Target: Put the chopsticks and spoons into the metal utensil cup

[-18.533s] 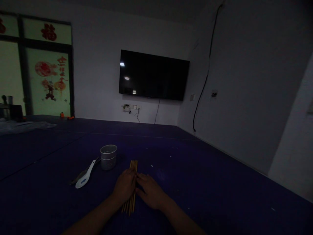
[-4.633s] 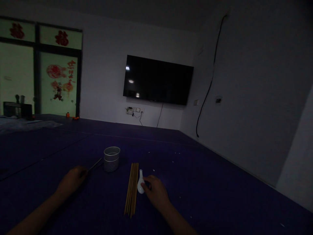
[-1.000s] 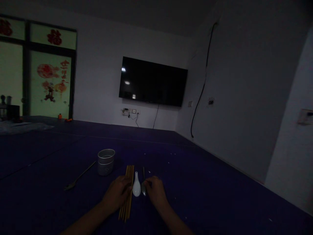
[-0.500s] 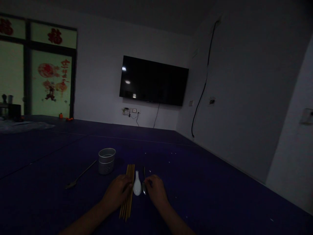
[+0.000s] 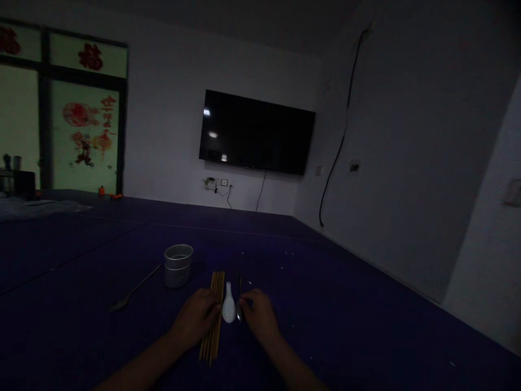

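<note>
A bundle of several wooden chopsticks [image 5: 210,342] lies lengthwise on the dark blue surface. My left hand [image 5: 198,315] lies over its middle, fingers curled on the sticks and the thumb near a white soup spoon [image 5: 229,310]. That spoon rests face down, its handle pointing away from me, just right of the bundle. Beside it on the right is a metal spoon [image 5: 239,311], roughly parallel. My right hand [image 5: 258,315] pinches the metal spoon from its right side, covering part of it.
A grey metal cup [image 5: 178,267] stands upright left of the chopsticks. Further left lies a long-handled metal utensil [image 5: 135,289], its dark head too dim to name. Small white bits [image 5: 282,267] dot the blue surface [image 5: 358,315]. Plastic sheeting [image 5: 44,207] lies far left.
Earlier, both hands were on the chopsticks, with the white spoon left of the cup. The white spoon, then the metal spoon, came to the bundle's right. Over the last second the hands barely move.
</note>
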A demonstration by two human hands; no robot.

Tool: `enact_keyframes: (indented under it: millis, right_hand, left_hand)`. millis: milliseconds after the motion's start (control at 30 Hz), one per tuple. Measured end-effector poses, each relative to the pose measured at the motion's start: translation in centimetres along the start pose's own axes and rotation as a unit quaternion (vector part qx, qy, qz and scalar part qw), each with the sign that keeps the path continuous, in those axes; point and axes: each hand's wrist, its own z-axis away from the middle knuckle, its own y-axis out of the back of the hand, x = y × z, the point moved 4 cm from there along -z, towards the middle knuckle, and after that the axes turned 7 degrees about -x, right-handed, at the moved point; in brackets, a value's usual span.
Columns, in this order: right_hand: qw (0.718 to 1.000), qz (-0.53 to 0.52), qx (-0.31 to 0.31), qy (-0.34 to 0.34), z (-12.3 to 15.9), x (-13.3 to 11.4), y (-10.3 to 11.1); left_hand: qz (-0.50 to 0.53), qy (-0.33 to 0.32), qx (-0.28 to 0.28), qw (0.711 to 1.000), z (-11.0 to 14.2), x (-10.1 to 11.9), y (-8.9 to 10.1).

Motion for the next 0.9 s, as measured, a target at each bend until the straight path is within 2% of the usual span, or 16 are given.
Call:
enact_keyframes:
  millis: [400,700,900]
  right_hand:
    - [1.0,0.023,-0.017,0.009,0.4,-1.2,0.2]
    - [1.0,0.018,-0.015,0.004,0.3,-1.2,0.2]
    - [0.999,0.023,-0.041,-0.01,0.1,-0.9,0.1]
  left_hand:
    - [0.01,-0.008,-0.007,1.0,0.2,0.4,0.5]
    - [0.005,-0.012,0.004,1.0,0.2,0.5,0.5]
    - [0.003,-0.015,-0.001,1.0,0.1,0.2,0.2]
